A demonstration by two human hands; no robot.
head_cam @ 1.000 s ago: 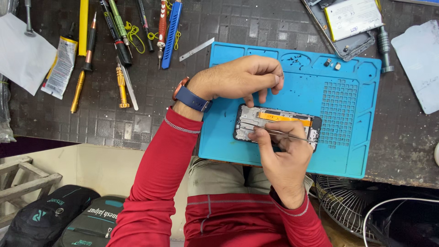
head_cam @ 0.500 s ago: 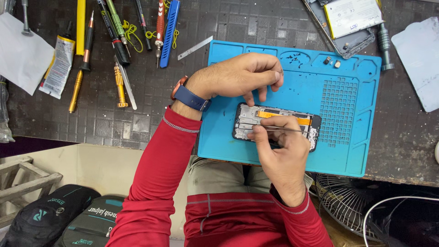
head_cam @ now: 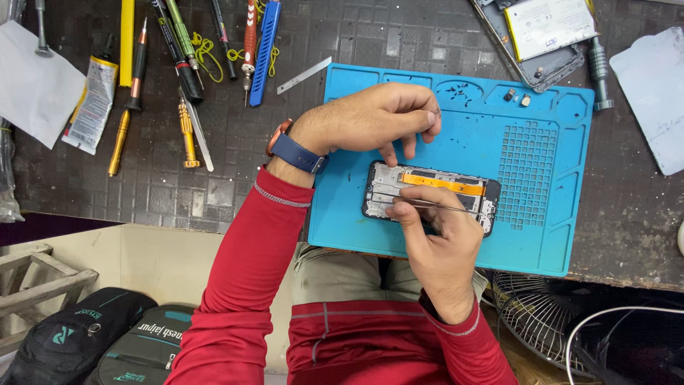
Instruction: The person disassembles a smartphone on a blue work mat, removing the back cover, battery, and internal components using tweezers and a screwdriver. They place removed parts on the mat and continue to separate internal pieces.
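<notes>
Blue silicone repair mat (head_cam: 541,235) on a dark tiled table (head_cam: 235,142) carries an opened smartphone (head_cam: 427,194) with an orange flex cable. Left hand (head_cam: 370,121) presses fingertips on the phone's 12 o'clock edge; right hand (head_cam: 438,242) pinches metal tweezers (head_cam: 434,205) inside it. Both hands remain as before, tweezers barely shifted. Screwdrivers (head_cam: 178,64) lie at 10 o'clock; a fan grille (head_cam: 534,314) sits at 5 o'clock.

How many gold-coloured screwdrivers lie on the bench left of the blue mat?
2: one long gold screwdriver beside the foil packet, and one short gold screwdriver to its right. Neither hand touches them.
</notes>
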